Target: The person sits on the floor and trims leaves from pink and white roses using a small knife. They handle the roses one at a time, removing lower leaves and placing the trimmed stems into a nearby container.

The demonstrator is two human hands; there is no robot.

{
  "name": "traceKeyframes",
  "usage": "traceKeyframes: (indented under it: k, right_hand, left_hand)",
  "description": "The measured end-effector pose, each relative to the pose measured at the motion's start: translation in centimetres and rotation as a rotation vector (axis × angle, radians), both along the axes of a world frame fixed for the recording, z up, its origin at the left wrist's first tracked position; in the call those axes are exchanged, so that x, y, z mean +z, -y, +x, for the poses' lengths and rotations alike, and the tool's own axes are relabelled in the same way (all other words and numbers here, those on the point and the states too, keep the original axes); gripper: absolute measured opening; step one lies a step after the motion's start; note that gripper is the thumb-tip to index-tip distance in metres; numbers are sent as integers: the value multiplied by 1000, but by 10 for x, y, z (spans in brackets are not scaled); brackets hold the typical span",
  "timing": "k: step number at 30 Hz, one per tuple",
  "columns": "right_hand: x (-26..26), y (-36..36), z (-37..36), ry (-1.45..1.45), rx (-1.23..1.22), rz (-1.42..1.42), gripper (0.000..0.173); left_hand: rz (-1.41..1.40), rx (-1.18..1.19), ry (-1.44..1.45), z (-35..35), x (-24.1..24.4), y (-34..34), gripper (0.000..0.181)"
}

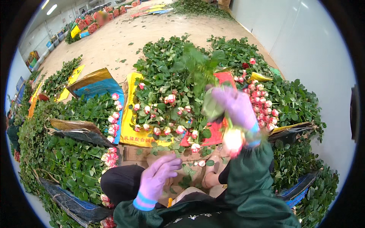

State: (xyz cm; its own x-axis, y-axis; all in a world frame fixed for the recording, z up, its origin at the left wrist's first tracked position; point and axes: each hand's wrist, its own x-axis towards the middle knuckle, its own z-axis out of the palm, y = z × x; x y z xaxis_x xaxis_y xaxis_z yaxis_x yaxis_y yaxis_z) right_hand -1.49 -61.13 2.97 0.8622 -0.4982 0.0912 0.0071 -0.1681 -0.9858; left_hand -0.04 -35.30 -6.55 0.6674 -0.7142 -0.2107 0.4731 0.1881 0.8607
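In a purple glove, my right hand (233,105) is closed around the stem of a white and pink rose; its bloom (233,140) hangs below the wrist and its blurred leaves (196,65) extend upward. My left hand (159,173), gloved alike, is held above my knee with fingers apart and nothing in it. Before me lies a heap of cut roses (168,71), blooms towards me, on yellow sacking (128,114) and red sacking (214,132).
Rose bundles with blue sacking (97,85) line my left side. More pink and white roses (261,105) lie at right, beside a pale wall (308,57). Loose petals and leaves lie by my feet. A person (13,134) is at the far left edge.
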Motion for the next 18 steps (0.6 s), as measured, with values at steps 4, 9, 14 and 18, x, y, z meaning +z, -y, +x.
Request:
traceKeyframes:
  k: [4, 9, 14, 18]
  right_hand:
    - [-88, -56, -29, -294, 111, -226, 29]
    - [-178, -49, -47, -496, 313, -128, 30]
    - [-204, -20, -50, -426, 143, 46, 31]
    - [-195, -18, -56, -314, 73, 554, 31]
  left_hand:
    - [-219, -208, -538, -7, -41, 44, 40]
    - [-5, -327, -448, 0, -93, 48, 30]
    - [206, -418, -141, 12, -105, 49, 26]
    - [67, -504, -403, 24, -66, 60, 32]
